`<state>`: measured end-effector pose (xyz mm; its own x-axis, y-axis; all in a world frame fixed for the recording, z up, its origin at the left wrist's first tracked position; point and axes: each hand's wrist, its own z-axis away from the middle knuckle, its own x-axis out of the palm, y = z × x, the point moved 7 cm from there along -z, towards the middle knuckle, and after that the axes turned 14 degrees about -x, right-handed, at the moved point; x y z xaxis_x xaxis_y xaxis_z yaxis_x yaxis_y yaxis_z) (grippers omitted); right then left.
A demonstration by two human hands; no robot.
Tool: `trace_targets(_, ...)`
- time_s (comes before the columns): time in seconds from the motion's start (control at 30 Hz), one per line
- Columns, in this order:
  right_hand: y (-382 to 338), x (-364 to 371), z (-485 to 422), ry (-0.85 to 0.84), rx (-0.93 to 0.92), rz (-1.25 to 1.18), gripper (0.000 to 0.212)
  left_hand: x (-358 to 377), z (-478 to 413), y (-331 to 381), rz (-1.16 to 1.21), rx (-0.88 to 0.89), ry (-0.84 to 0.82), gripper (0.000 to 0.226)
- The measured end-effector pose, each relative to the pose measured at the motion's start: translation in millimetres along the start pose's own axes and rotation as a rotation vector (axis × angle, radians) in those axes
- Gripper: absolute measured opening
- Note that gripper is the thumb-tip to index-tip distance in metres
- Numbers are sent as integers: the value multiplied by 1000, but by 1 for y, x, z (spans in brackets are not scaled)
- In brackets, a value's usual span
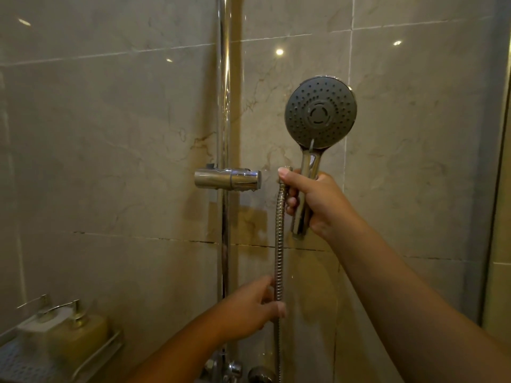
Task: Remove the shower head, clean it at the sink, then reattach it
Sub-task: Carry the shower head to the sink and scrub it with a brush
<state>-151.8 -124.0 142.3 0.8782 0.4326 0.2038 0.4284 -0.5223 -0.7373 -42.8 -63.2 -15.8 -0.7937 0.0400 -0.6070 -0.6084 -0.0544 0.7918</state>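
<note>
Both hands are busy. Right hand (318, 200) has its fingers wrapped round the chrome handle of the shower head (320, 114), holding it up in front of the tiled wall (110, 134). It's off to the right of the slider holder (226, 179) and not touching it.

Its long axis runs pretty much vertical, leaning a touch to the right at the top, with the round head up and the butt end of the handle poking out below the palm. The spray face points back toward the camera and slightly left. Looks-wise, it has a dark grey face plate with rings of little nozzles and a round centre section with curved slots. There's a small tab at the bottom edge of the face, and the rim and handle are shiny chrome.

The metal hose (279, 244) hangs just left of the handle (its top end sits right at the tip of the right thumb, can't tell if it's pinched there or just touching). Lower down, the left hand (249, 308) is curled round the hose, a bit blurry.

The holder sits on the vertical chrome rail (224, 92). Bottom left, two pump bottles (74, 330) stand on a perforated shelf (105, 352), and the tap fittings (229, 369) peek in at the bottom edge.
</note>
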Motion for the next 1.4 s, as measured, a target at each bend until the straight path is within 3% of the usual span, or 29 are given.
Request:
trace_targets(0.1, -10, 7, -9, -18, -36, 107, 36, -4, -2, 4, 53, 15, 11, 14)
trace_targets(0.23, -21, 17, -21, -50, -78, 238, 27, -9, -3, 4, 104, 42, 88, 14)
trace_targets(0.57, -48, 41, -61, -20, -141, 306, 32, -31, -4, -2, 103, 16, 212, 11)
trace_targets(0.7, -45, 51, -68, -44, -131, 273, 23, -37, -6, -8, 89, -8, 257, 8)
trace_targets(0.97, -40, 51, -72, -68, -124, 333, 38, -33, -3, -16, 55, -27, 259, 9)
trace_targets(1.13, -39, 48, -61, -155, -120, 403, 20, -30, -8, -28, 14, -49, 245, 9)
trace_targets(1.4, -26, 46, -43, -185, -96, 533, 23, -14, -16, -57, -5, -87, 204, 9)
